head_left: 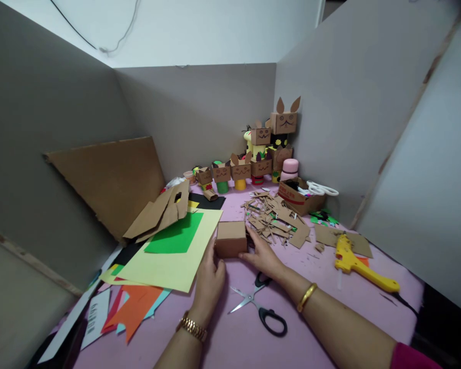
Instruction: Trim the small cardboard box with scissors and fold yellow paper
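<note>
A small brown cardboard box (231, 240) stands on the pink tabletop between my two hands. Along its left side rests my left hand (210, 274), thumb near the front corner. My right hand (262, 254) grips the right side, its thumb at the lower front edge and its fingers up along the side. Just in front of the box, an opened pair of scissors (250, 298) with black handles lies below my right wrist. Sheets of pale yellow paper (176, 271) and green paper (176, 236) lie left of the box.
Cardboard scraps (274, 218) are heaped behind my right hand. A yellow glue gun (363, 266) lies at the right, near a cardboard tool box (299, 200). Several cardboard animal figures (241, 171) stand at the back. Folded cardboard (161, 210) and orange paper (136, 305) are at the left.
</note>
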`<state>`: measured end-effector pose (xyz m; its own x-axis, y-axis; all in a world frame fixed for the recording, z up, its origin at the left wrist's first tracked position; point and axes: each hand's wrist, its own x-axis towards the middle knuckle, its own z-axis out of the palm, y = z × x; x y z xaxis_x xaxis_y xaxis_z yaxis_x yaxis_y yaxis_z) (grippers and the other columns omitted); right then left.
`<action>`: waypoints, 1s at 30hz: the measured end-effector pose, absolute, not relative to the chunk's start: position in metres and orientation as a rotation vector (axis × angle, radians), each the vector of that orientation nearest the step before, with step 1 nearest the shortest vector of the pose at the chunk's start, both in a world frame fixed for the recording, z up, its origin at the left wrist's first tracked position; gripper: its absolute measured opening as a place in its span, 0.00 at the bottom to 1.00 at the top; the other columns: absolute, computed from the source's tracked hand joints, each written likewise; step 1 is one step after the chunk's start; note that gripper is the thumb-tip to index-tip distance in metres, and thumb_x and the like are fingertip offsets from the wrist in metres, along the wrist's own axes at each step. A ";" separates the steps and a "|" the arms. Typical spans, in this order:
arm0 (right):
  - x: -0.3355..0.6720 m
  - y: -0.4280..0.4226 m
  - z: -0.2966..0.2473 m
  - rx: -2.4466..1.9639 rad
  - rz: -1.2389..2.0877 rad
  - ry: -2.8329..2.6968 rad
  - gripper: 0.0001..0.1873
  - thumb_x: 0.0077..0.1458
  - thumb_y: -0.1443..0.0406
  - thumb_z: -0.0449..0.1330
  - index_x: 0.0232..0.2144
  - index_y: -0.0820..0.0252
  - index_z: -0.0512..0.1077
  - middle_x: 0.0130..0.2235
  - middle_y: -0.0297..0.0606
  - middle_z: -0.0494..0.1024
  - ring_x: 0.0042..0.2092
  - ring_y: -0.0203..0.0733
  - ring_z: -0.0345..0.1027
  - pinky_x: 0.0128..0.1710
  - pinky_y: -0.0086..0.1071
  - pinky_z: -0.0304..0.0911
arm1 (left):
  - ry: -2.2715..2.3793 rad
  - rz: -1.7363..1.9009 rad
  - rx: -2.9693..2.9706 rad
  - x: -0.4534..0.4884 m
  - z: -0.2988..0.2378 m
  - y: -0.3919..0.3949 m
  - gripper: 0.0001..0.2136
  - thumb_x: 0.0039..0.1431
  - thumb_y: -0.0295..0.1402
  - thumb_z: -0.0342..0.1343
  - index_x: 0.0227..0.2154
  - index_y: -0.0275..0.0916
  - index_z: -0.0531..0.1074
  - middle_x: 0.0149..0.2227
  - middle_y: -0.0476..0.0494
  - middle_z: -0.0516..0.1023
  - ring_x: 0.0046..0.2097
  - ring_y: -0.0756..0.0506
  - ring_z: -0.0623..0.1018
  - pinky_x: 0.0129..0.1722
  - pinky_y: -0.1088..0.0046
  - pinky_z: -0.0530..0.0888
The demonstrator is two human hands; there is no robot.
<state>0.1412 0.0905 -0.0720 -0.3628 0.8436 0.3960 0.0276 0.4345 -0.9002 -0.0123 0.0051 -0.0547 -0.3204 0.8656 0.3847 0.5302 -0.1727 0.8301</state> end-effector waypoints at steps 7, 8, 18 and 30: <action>0.143 0.093 -0.067 -0.739 1.245 -1.501 0.45 0.36 0.67 0.68 0.58 0.58 0.57 0.56 0.47 0.68 0.55 0.52 0.64 0.55 0.48 0.57 | 1.709 1.602 1.468 -0.014 -0.054 0.005 0.25 0.54 0.25 0.48 0.57 0.39 0.60 0.54 0.36 0.70 0.52 0.42 0.73 0.54 0.57 0.68; 0.145 0.094 -0.064 -0.728 1.270 -1.454 0.44 0.38 0.64 0.68 0.58 0.58 0.57 0.55 0.47 0.69 0.53 0.51 0.66 0.54 0.48 0.59 | 1.704 1.636 1.438 -0.015 -0.053 0.005 0.24 0.56 0.27 0.47 0.57 0.39 0.59 0.54 0.35 0.69 0.52 0.42 0.73 0.53 0.57 0.69; 0.151 0.078 -0.046 -0.497 1.579 -1.541 0.41 0.35 0.57 0.72 0.52 0.55 0.63 0.49 0.43 0.73 0.49 0.48 0.68 0.49 0.42 0.64 | 1.434 1.568 1.389 -0.008 -0.037 -0.002 0.39 0.52 0.42 0.59 0.63 0.40 0.46 0.63 0.32 0.57 0.60 0.38 0.64 0.57 0.60 0.65; 0.195 0.029 -0.009 -0.853 0.766 -2.602 0.17 0.43 0.62 0.65 0.39 0.59 0.73 0.37 0.40 0.75 0.39 0.45 0.67 0.38 0.35 0.61 | 1.573 2.057 1.022 -0.030 -0.034 0.010 0.36 0.51 0.43 0.60 0.60 0.41 0.52 0.59 0.34 0.64 0.57 0.40 0.68 0.55 0.61 0.66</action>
<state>0.1948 0.0289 -0.0087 -0.7800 0.6159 0.1108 0.4578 0.6823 -0.5700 -0.0301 0.0095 -0.0340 -0.6755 0.6607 0.3275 0.1432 -0.3181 0.9372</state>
